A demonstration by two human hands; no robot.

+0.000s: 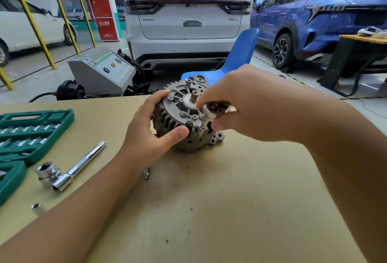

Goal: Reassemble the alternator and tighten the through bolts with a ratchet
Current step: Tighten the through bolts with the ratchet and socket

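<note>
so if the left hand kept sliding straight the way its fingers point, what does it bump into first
The left hand already grips the alternator, fingers pointing right; past it, probably the ratchet in the right hand, though depth is unclear.

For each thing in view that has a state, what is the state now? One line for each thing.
Alternator: on the table, tilted, shaft end up.
Left hand: grips the alternator's side.
Right hand: holds the ratchet.
Ratchet: its socket set on a bolt at the alternator's rim.
Socket case: open, sockets inside.
Spare wrench: lying on the table, untouched.
Loose socket: lying on the table.
</note>
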